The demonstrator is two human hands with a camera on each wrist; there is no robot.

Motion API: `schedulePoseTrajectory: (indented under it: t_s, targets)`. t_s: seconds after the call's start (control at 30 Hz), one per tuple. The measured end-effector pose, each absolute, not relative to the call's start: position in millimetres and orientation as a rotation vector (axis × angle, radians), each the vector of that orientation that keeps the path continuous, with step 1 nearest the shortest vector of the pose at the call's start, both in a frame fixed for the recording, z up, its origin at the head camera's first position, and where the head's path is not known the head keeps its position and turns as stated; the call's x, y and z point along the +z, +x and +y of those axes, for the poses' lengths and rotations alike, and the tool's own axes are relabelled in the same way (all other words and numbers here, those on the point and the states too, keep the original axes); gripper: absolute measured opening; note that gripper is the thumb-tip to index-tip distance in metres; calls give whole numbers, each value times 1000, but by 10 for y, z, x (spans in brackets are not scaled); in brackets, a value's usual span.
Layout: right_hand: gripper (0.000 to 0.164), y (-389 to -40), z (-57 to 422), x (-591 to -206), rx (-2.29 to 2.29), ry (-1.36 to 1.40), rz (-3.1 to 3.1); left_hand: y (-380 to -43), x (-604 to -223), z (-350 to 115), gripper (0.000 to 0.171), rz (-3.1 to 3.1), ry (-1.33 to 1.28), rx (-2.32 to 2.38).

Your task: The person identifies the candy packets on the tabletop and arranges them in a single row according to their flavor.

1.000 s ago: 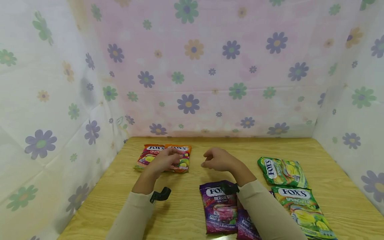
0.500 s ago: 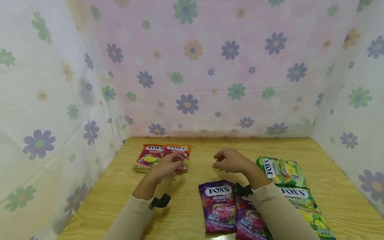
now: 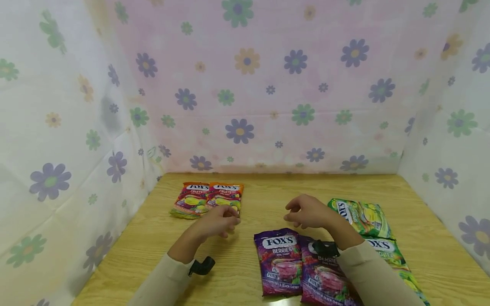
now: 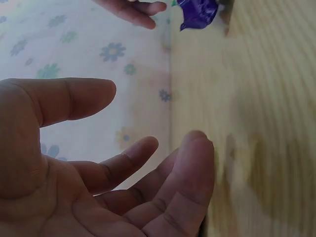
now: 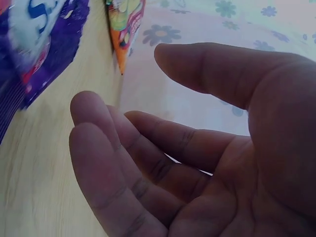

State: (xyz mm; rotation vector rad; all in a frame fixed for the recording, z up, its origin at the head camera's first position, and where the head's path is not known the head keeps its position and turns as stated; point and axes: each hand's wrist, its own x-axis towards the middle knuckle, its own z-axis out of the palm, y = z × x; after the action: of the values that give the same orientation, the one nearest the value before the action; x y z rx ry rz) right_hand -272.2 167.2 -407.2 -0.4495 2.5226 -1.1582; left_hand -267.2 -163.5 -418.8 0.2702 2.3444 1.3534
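Note:
My left hand (image 3: 214, 222) hovers just in front of two red-orange Fox's Fruits candy bags, its fingers loosely bent around nothing. The left one of these bags (image 3: 190, 200) is partly overlapped by the right one (image 3: 225, 196). Above the table, between the purple and green bags, my right hand (image 3: 309, 211) is held with relaxed fingers and an empty palm. Below it lie two purple Fox's Berries candy bags, a left one (image 3: 278, 263) and a right one (image 3: 325, 276) partly covered by the right sleeve. In both wrist views thumb and fingers stand apart.
Two green Fox's Spring Tea candy bags lie at the right, a far one (image 3: 363, 217) and a near one (image 3: 386, 246) partly hidden by the right arm. Flower-print cloth (image 3: 260, 93) walls the wooden table (image 3: 233, 272) at the back and both sides.
My right hand has moved right and slightly nearer, uncovering more of the right purple bag. My left hand has drawn back toward me, off the fruit candy bags.

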Motion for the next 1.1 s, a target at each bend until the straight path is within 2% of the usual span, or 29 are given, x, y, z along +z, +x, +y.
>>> schedulePoseTrajectory:
  t_s: [0.13, 0.43, 0.7, 1.1]
  targets:
    - [51, -2682, 1731, -4077, -1137, -465, 2530, -2632, -4225, -1594, 54, 2301, 299, 1349]
    - [44, -2648, 1807, -4107, -1027, -528, 2545, -2624, -4240, -1416, 50, 2245, 366, 1307]
    - [20, -2683, 1838, -4213, -942, -688, 2472, -2738, -4251, -1214, 40, 2242, 476, 1224]
    - [10, -2650, 1784, -4269, -886, -694, 2537, -2830, -4300, -1145, 21, 2141, 573, 1097]
